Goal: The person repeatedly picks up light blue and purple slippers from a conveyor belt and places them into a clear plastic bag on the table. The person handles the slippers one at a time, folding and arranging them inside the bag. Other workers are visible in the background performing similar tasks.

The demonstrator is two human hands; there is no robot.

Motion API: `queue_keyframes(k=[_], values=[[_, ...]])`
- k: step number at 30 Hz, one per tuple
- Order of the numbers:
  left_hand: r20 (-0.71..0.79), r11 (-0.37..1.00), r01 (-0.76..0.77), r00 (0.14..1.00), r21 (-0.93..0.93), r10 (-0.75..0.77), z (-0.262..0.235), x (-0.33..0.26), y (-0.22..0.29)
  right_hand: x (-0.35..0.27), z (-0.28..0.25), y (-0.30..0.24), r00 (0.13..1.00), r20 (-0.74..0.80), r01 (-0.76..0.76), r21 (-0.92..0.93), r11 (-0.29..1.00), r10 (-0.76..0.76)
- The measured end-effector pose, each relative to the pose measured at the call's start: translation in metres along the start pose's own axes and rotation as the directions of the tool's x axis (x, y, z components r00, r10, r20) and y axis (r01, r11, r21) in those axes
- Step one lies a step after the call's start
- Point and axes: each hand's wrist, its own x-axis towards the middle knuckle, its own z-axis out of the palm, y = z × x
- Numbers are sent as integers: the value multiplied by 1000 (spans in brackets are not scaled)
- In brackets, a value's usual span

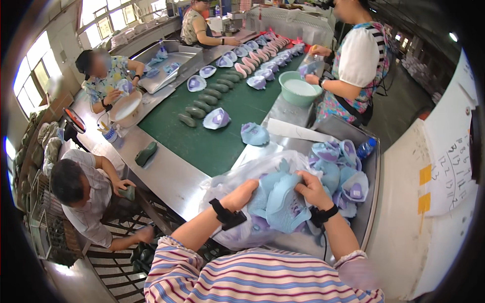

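Blue shoe [284,203]: held below centre of the frame, over a clear bag [228,186]. Left grip [244,195]: closed on the shoe's left side, fingertips hidden. Right grip [312,190]: pinched on its upper right edge, thumb in view. Whether one piece is held or two nested cannot be told.

Handling, judged by eye: light, thin-walled, soft and springy, like foam. Skin appears matt, so little slip is expected. Breakage seems unlikely; the perforated part could be creased if squeezed hard. Best taken by the thicker rim, one side per grip, with the holes left uncovered.

Counts. On the green belt [252,107], centre: dark green pieces [205,99], about nine in a row; pink pieces [248,62], too crowded to be counted. Loose green shoe [146,153] on the steel worktop [169,178], left of centre: one. Heap [331,177] in the tray [373,177], right of centre: overlapped, not countable. Blue bottle [366,148] beside it: one. Basins: two, a pale green basin [290,96] at upper right, a beige basin [132,117] at upper left. Co-workers [353,65]: four seen.
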Motion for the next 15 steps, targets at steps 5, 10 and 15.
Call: queue_keyframes(k=[5,10,15], values=[[119,918,15,992,-397,35,-11,-12,-10,18,21,-11,969,130,-213,-6,977,212],[-32,970,52,998,-237,-61,-25,-11,-10,38,54,-7,996,20,-77,-325,942,89],[-474,974,-36,877,-222,-76,-128,6,-8,45,44,14,959,-284,-38,-176,984,-14]])
